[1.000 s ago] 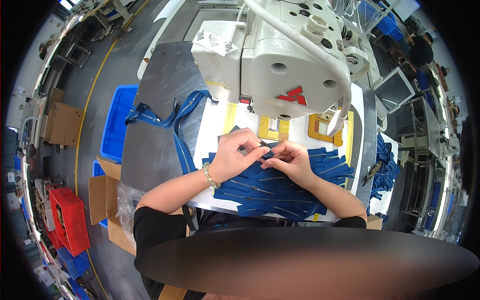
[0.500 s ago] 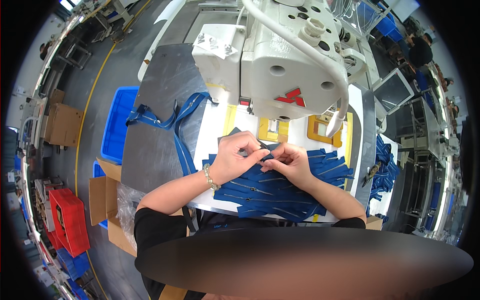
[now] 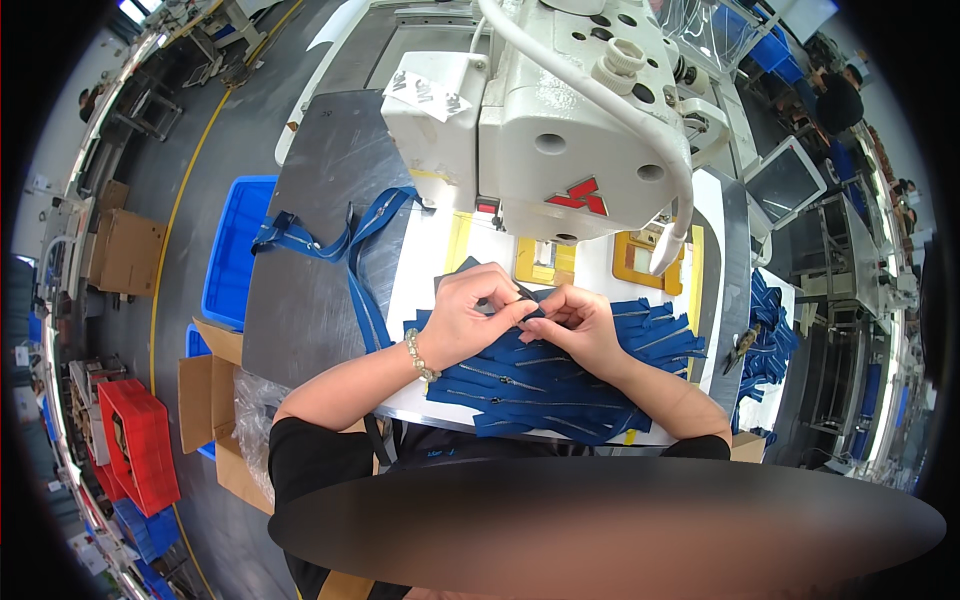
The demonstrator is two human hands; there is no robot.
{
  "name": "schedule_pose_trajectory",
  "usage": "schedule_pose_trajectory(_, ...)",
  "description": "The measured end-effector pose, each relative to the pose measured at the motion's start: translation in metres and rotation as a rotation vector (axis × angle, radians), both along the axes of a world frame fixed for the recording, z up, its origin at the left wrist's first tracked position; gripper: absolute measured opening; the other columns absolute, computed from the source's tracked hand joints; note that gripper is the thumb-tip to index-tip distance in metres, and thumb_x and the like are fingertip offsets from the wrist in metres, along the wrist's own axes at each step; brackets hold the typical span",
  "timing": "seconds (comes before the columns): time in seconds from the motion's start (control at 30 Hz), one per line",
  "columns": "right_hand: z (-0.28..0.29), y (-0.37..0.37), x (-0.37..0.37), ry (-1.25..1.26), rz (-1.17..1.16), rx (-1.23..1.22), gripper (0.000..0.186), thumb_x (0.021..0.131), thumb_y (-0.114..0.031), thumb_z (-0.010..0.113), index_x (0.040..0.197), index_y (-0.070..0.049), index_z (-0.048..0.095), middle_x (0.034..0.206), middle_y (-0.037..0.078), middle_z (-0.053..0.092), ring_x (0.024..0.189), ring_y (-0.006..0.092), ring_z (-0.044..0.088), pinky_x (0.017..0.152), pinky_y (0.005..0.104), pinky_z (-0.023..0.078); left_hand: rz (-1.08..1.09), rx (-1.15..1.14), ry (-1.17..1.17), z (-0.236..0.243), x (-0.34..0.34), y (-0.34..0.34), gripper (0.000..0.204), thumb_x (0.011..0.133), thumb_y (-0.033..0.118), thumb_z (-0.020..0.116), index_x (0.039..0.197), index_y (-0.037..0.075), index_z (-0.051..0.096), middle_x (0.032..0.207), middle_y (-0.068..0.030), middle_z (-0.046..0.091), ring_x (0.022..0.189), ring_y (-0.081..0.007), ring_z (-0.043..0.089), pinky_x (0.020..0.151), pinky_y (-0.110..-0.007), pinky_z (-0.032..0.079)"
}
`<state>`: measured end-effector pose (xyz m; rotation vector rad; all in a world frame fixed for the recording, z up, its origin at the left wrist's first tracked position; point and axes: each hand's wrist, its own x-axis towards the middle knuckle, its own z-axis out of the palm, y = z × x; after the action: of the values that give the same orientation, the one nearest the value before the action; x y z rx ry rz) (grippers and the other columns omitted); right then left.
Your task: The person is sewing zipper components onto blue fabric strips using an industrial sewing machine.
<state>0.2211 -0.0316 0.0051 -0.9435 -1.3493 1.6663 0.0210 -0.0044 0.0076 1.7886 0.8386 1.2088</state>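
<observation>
My left hand (image 3: 475,314) and my right hand (image 3: 580,326) meet above a spread of blue zippers (image 3: 530,386) with metal teeth. Both are closed in a pinch on a small dark folded strip (image 3: 532,298). Fingers cover most of it, so its exact kind is hard to make out. The zippers lie side by side in overlapping rows, right under my wrists. Just beyond my fingertips is a yellow-framed clamp plate (image 3: 546,262), with a second yellow clamp frame (image 3: 640,262) to its right.
A large white sewing machine head (image 3: 590,140) overhangs the far side of the work surface. Long blue zipper tape (image 3: 362,290) trails on the metal table at left. More zippers (image 3: 768,330) are heaped at right, beside small snips (image 3: 741,348). Blue bins (image 3: 238,250) and cardboard boxes (image 3: 215,400) stand at left.
</observation>
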Motion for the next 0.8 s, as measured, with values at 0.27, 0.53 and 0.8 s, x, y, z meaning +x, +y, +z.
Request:
schedule_pose_trajectory(0.27, 0.001, 0.0, 0.0, 0.009, -0.003, 0.009, 0.012, 0.088, -0.001, 0.067, 0.091, 0.003, 0.057, 0.088, 0.009, 0.067, 0.083, 0.0147, 0.069, 0.075, 0.0239, 0.056, 0.0, -0.008, -0.007, -0.001, 0.0, 0.0, 0.019, 0.076, 0.003, 0.077, 0.068, 0.005, 0.059, 0.066, -0.0031, 0.061, 0.058, -0.0112, 0.057, 0.054, -0.025, 0.043)
schedule_pose_trajectory(0.53, 0.001, 0.0, -0.002, -0.001, 0.007, 0.031, 0.009, 0.09, -0.002, 0.064, 0.09, 0.004, 0.058, 0.088, 0.009, 0.067, 0.083, 0.0146, 0.069, 0.075, 0.0241, 0.056, -0.012, -0.026, 0.035, -0.002, -0.003, -0.001, 0.017, 0.074, 0.005, 0.079, 0.071, 0.004, 0.062, 0.068, -0.0039, 0.061, 0.063, -0.0102, 0.058, 0.057, -0.023, 0.044)
schedule_pose_trajectory(0.8, -0.005, -0.001, 0.002, 0.031, -0.011, 0.005, 0.008, 0.091, -0.001, 0.063, 0.093, 0.004, 0.057, 0.091, 0.011, 0.067, 0.084, 0.0158, 0.069, 0.077, 0.0251, 0.056, -0.181, -0.328, 0.343, 0.012, -0.011, 0.009, 0.02, 0.088, 0.021, 0.069, 0.085, 0.006, 0.056, 0.073, -0.0055, 0.058, 0.062, -0.0127, 0.054, 0.059, -0.026, 0.042)
